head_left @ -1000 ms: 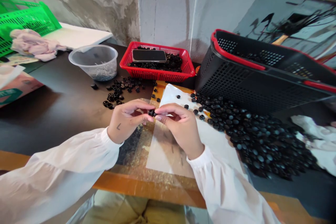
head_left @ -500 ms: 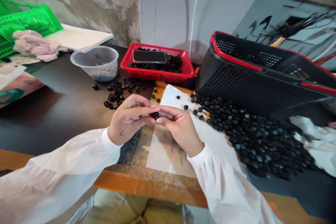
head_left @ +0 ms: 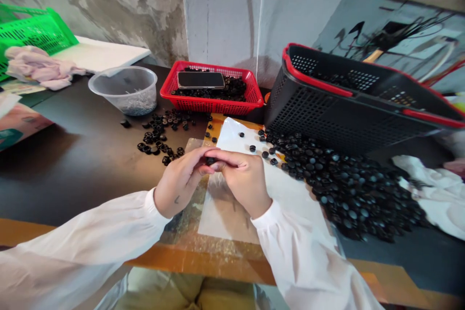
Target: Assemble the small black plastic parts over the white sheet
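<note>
A small round black part [head_left: 209, 160] is pinched between the fingertips of my left hand [head_left: 183, 178] and my right hand [head_left: 244, 177]. Fingers cover most of it, so its exact kind does not show. Both hands are closed and meet above the left edge of a white sheet [head_left: 232, 218]. Just beyond my left hand lie loose black ring-like parts [head_left: 154, 143] on the dark table. A few round black pieces [head_left: 252, 148] dot the sheet, and a large heap of similar black caps [head_left: 348, 189] spreads to the right of my right hand.
A red basket [head_left: 214, 105] of black parts has a phone [head_left: 201, 80] on top. Left of it stands a clear tub [head_left: 123, 82] with small metallic pieces. A black basket [head_left: 327, 121] stands behind the heap. Farther left are a green crate [head_left: 58, 34] and pink cloth [head_left: 39, 68].
My left fingers have curled in closer around the small black part, and both hands are pressed nearer together. The view has shifted slightly to the right.
</note>
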Available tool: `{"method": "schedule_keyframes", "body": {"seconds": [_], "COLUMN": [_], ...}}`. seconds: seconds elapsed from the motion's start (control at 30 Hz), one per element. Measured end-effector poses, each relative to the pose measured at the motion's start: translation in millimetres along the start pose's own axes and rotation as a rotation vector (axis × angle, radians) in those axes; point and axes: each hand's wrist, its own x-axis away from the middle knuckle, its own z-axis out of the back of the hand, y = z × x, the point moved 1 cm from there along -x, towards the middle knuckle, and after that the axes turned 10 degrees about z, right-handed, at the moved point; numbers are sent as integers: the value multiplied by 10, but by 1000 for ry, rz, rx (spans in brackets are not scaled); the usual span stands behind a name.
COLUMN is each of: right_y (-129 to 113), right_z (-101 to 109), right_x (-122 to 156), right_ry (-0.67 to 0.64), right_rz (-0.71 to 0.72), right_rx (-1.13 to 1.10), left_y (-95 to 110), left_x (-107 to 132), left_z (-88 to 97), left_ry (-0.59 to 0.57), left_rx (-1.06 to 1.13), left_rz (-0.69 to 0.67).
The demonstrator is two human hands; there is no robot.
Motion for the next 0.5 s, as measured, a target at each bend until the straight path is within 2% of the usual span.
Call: {"method": "schedule_keyframes", "body": {"seconds": [0.13,0.27,0.37,0.5], "right_y": [19,42,55,40], "right_z": [-13,4,26,46], "right_x": [4,-36,-75,-91], "right_ry": [8,-22,-93,-115], "right_rz": [36,23,0,-51], "right_rx": [60,17,-74,-164], "left_y": [14,-48,-114,-168], "left_x": [12,-40,-91,-121], "left_z": [-18,-28,-40,-50], "left_ry": [24,6,-39,-121], "left_rx": [-5,54,168,308], "left_rz": [6,40,82,100]}}
